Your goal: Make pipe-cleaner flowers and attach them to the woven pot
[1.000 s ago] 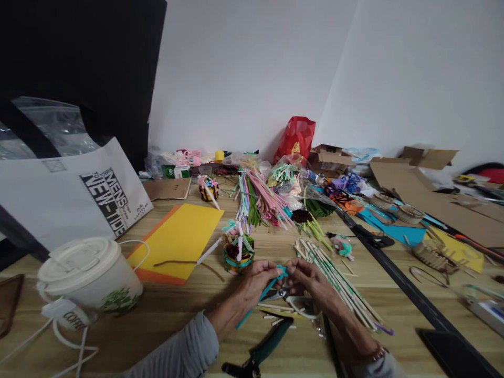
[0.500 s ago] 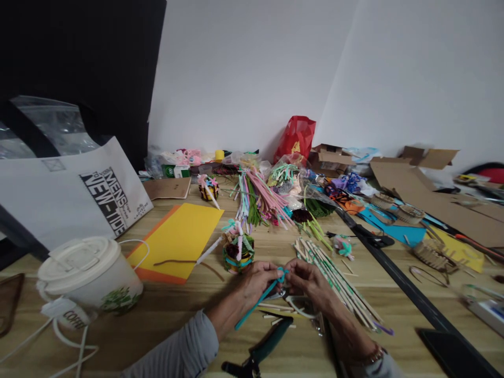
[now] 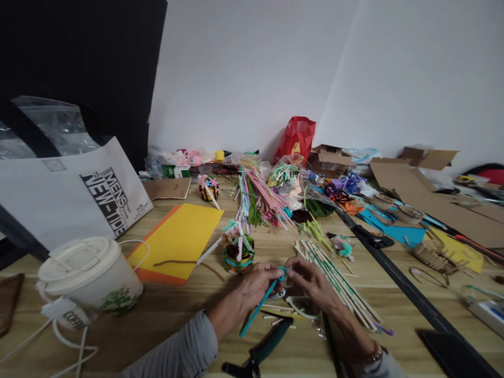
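Between my two hands is a blue pipe cleaner point(image 3: 260, 308), its upper end curled into a small loop and its long tail slanting down to the left. My left hand point(image 3: 258, 283) pinches it near the loop. The fingers of my right hand point(image 3: 311, 278) are closed on the same curled end, partly hiding it. Just beyond my left hand stands a small pot of pipe-cleaner flowers point(image 3: 238, 252). Below my hands lie green-handled pliers point(image 3: 271, 341), short wooden stick pieces point(image 3: 277, 317) and a pair of glasses point(image 3: 302, 307).
A bundle of wooden sticks point(image 3: 338, 283) lies to the right. Loose pipe cleaners point(image 3: 263, 199) are heaped farther back. Yellow paper point(image 3: 185, 231) and a white lidded bucket point(image 3: 94, 273) are on the left. A phone-like black slab point(image 3: 452, 346) rests at front right.
The tail of the blue pipe cleaner has swung slightly right and down. Both hands stay in nearly the same place, still gripping its curled end.
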A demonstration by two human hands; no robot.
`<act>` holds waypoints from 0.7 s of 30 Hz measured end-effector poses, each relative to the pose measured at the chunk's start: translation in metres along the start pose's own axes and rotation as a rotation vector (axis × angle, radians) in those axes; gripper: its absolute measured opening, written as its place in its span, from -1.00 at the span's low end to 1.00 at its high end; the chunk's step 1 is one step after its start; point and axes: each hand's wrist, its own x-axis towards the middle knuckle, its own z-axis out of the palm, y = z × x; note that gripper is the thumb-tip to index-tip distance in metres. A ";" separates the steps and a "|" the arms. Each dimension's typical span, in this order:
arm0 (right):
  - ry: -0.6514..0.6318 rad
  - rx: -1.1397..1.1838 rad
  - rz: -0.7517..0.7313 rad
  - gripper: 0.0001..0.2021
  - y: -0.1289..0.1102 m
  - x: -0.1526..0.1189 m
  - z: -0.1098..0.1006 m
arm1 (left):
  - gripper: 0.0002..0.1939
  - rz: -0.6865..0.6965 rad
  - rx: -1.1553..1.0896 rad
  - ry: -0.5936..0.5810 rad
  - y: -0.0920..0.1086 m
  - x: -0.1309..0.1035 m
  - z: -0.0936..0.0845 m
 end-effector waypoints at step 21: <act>-0.107 0.446 0.299 -0.62 0.012 0.002 0.006 | -0.85 0.328 0.497 0.193 0.003 -0.008 0.011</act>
